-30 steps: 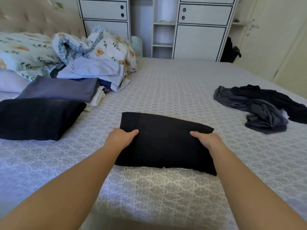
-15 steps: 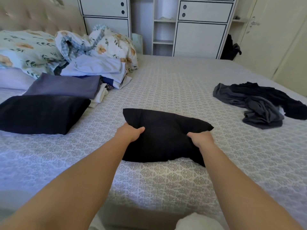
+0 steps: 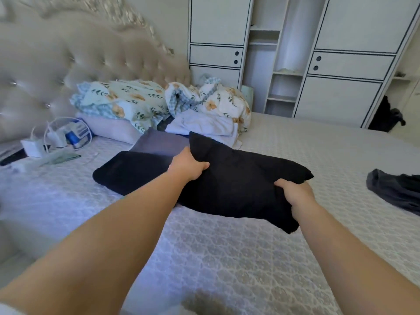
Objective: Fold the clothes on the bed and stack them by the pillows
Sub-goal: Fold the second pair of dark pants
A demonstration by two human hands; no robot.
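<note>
Both hands are gripping the folded black garment (image 3: 238, 183): the left hand (image 3: 188, 165) is clutching its left edge, the right hand (image 3: 293, 192) its right edge. The garment is hanging above the bed (image 3: 227, 258), overlapping a dark folded pile (image 3: 131, 171) near the floral pillows (image 3: 127, 101). Unfolded dark clothes (image 3: 395, 189) are lying at far right.
</note>
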